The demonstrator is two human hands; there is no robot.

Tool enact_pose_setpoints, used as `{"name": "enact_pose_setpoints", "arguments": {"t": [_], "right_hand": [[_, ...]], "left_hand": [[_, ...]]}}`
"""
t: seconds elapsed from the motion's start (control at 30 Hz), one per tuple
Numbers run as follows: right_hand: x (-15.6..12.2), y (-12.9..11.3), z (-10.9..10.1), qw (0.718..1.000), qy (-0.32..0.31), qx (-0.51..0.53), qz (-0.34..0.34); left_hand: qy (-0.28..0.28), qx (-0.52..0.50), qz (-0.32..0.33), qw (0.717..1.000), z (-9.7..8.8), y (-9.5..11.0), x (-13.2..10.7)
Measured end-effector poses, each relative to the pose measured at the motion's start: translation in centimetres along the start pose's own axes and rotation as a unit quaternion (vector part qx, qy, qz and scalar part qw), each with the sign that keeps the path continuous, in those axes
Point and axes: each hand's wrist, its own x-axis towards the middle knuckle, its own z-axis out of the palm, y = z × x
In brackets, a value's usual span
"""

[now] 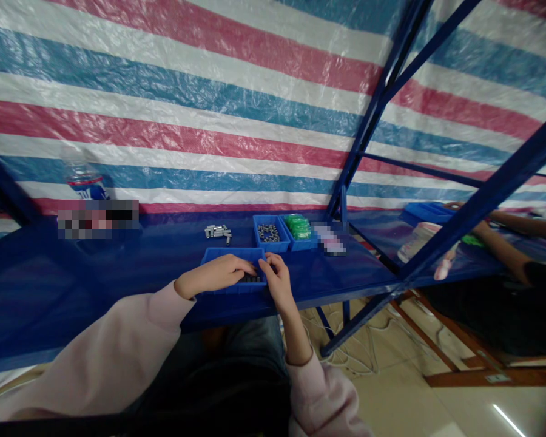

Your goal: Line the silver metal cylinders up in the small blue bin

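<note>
A blue plastic bin [213,252] stands near the table's front edge, with small dark cylindrical parts [251,278] inside at its right end. My left hand [222,272] reaches over the bin from the left, fingers stretched down to those parts. At the bin's right wall is my right hand [277,278], its fingers curled and thumb bent inward over the rim; whatever its fingertips hold is too small to make out. Behind the bin lies a loose pile of silvery metal cylinders [217,231]. A second blue bin [277,246] holds many small metal parts [268,232].
Right of these, a blue bin [301,245] holds green plastic-wrapped pieces [298,226]. A bottle [85,182] stands at the back left. Blue frame posts [364,133] rise on the right. Beyond them are another person's arms [500,243], a clear jar [418,241] and a blue tray [430,211].
</note>
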Motion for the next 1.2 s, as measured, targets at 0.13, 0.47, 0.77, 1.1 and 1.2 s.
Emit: {"name": "enact_pose_setpoints", "arguments": {"t": [0.13, 0.47, 0.77, 1.1, 1.2], "right_hand": [[0.0, 0.0, 0.0, 1.0, 0.005, 0.001, -0.002], [0.0, 0.0, 0.0, 1.0, 0.012, 0.008, 0.001], [0.0, 0.2, 0.0, 1.0, 0.011, 0.004, 0.005], [0.0, 0.1, 0.0, 1.0, 0.015, 0.004, 0.021], [0.0, 0.1, 0.0, 1.0, 0.014, 0.002, 0.019]], "left_hand": [[0.07, -0.025, -0.018, 0.997, -1.3, -0.1, -0.7], [0.305, 0.077, -0.158, 0.936, -4.4, -10.1, -2.9], [0.225, 0.171, -0.185, 0.941, -2.2, -13.9, -3.3], [0.218, 0.259, -0.247, 0.908, -2.5, -13.2, -3.3], [0.221, 0.252, -0.236, 0.912, -2.7, -12.7, -3.5]]}}
